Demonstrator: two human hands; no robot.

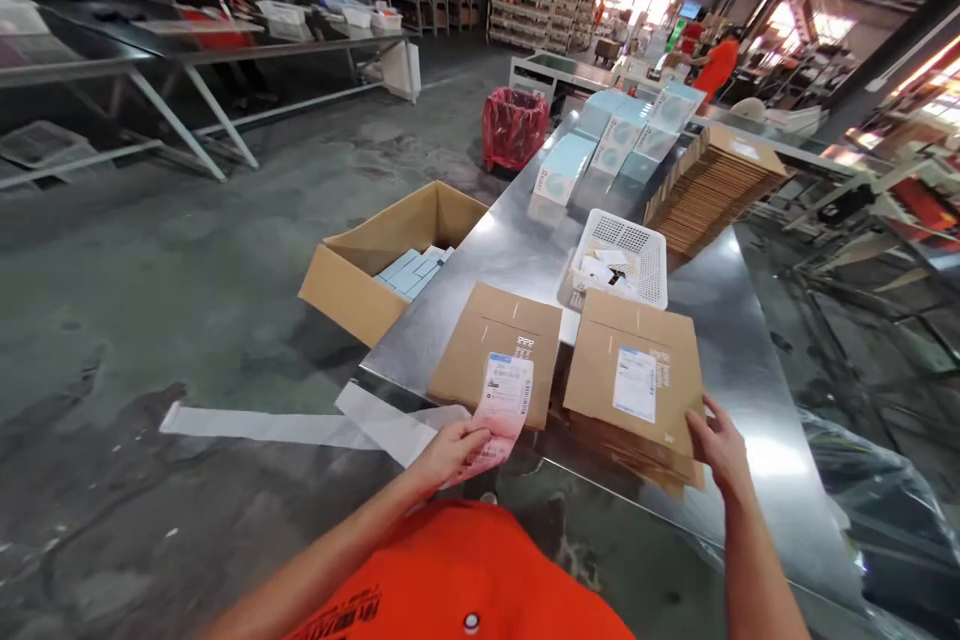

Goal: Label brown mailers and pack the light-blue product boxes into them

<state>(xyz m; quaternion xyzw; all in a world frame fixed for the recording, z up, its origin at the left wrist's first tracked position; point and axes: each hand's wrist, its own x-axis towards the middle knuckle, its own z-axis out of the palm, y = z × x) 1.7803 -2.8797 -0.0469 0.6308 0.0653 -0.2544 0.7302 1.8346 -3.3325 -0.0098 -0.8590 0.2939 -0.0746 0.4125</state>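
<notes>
My left hand (450,452) is closed on a strip of printed shipping labels (506,395). The strip's end lies over a flat folded carton (487,325), and its white backing paper (277,426) trails off to the left past the table edge. At the right, my right hand (716,435) grips the near right corner of another flat carton (600,345), the top one of a small stack. A white shipping label (635,385) is on that carton's face. My right thumb lies on top, with the other fingers partly hidden at its edge.
Behind the cartons, a white plastic basket (651,265) holds papers. Light-blue boxes (566,165) and a tall pile of folded cartons (709,190) stand farther along the metal table (757,390). An open carton (352,295) with blue boxes sits left of the table, near a red-lined bin (514,130).
</notes>
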